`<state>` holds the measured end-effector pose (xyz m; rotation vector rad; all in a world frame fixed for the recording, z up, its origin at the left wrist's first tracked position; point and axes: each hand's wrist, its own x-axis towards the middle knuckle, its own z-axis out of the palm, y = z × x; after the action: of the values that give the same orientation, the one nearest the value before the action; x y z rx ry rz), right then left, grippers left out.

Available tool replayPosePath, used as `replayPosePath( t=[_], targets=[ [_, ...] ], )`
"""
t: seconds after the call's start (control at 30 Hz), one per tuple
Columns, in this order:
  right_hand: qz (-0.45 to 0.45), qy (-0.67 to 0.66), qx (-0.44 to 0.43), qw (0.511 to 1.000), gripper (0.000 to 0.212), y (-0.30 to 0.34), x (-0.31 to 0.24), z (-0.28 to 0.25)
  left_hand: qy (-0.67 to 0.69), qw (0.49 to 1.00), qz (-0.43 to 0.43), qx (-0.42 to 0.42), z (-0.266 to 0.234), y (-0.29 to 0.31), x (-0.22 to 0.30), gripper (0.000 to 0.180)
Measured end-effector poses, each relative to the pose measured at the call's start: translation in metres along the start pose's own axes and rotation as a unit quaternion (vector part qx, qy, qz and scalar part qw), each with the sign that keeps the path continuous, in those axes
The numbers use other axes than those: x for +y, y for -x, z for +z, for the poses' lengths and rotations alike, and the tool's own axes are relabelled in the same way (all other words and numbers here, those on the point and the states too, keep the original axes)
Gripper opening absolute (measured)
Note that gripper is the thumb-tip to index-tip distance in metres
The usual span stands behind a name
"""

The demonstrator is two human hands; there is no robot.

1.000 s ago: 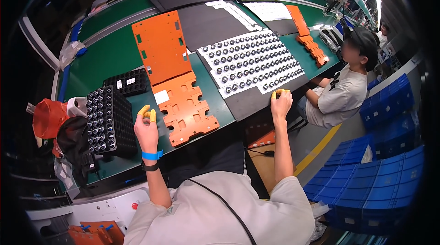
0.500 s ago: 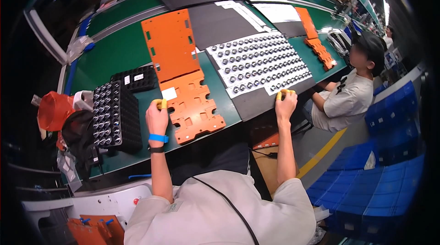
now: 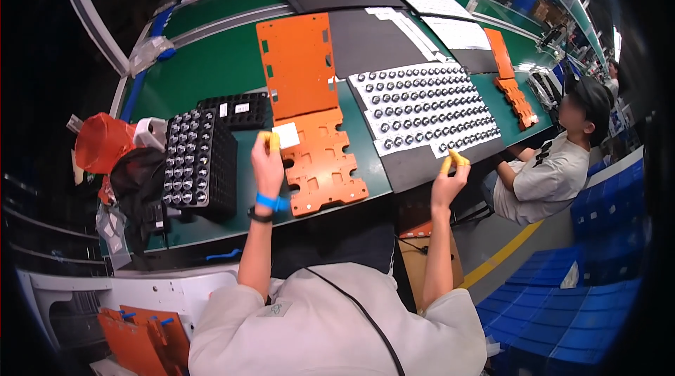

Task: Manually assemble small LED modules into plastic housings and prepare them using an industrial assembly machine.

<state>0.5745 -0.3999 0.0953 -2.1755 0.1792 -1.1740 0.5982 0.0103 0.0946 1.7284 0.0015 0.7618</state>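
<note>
A: Left hand [image 3: 267,165], center frame, is closed around a small yellow piece [image 3: 268,140] over the orange plate [image 3: 320,162].

B: Yep, right hand [image 3: 450,180] pinches another yellow bit [image 3: 452,159] at the black mat [image 3: 429,165] edge, center-right.

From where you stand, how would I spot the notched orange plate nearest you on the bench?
Find the long green workbench. On its near edge, between the black tray of round parts and the white sheet of parts, lies the notched orange plate, just right of the left hand. Unlike the plain orange panel behind it, its edges are cut into deep slots.
</note>
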Motion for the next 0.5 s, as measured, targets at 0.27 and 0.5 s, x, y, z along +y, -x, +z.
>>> replayPosePath(
  t=[0.27,0.5],
  targets=[
    [-0.073,-0.316,-0.221,0.920,0.024,0.051,-0.205,0.010,0.401,0.790,-0.434,-0.163,0.045,0.081,0.133,0.029],
    [-0.017,-0.298,-0.267,0.916,0.025,0.056,-0.178,0.011,0.280,0.846,-0.360,-0.276,0.049,0.089,0.091,0.023]
  ],
)
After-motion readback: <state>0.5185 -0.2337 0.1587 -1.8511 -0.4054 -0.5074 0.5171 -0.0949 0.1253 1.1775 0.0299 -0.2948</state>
